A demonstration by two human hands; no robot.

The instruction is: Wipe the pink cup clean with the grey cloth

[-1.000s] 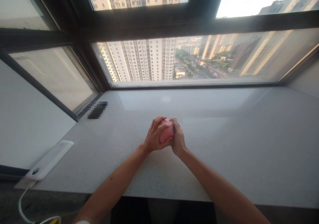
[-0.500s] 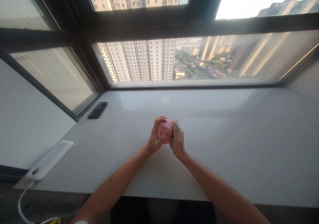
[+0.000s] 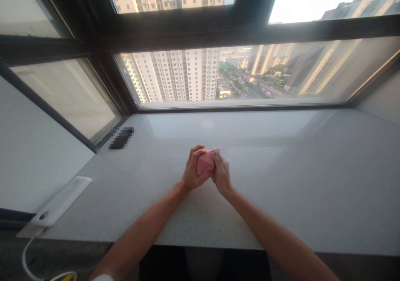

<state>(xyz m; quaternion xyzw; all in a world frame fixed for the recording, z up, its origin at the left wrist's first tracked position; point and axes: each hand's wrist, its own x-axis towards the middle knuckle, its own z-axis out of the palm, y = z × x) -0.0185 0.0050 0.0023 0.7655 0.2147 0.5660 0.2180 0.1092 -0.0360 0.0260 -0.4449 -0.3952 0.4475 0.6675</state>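
Observation:
Between my hands, over the middle of the pale countertop [image 3: 281, 189], is a small pink object [image 3: 204, 163] with rounded corners, its exact kind unclear. My left hand [image 3: 193, 172] is wrapped round its left side, thumb along the near edge. A crumpled light grey cloth [image 3: 219, 152] lies under the fingers of my right hand [image 3: 221, 175], which presses it against the pink object's right side. Much of the cloth and the object's underside is hidden by my fingers.
At the left edge lies a white power strip [image 3: 62, 202] with a white cable [image 3: 25, 256] hanging down. A dark pixelated item [image 3: 121, 138] rests by the left window corner. Dark-framed windows [image 3: 187, 39] border the counter's back.
The pink object has tilted slightly and shifted a little left within my hands. My right hand with the cloth has moved slightly along its side.

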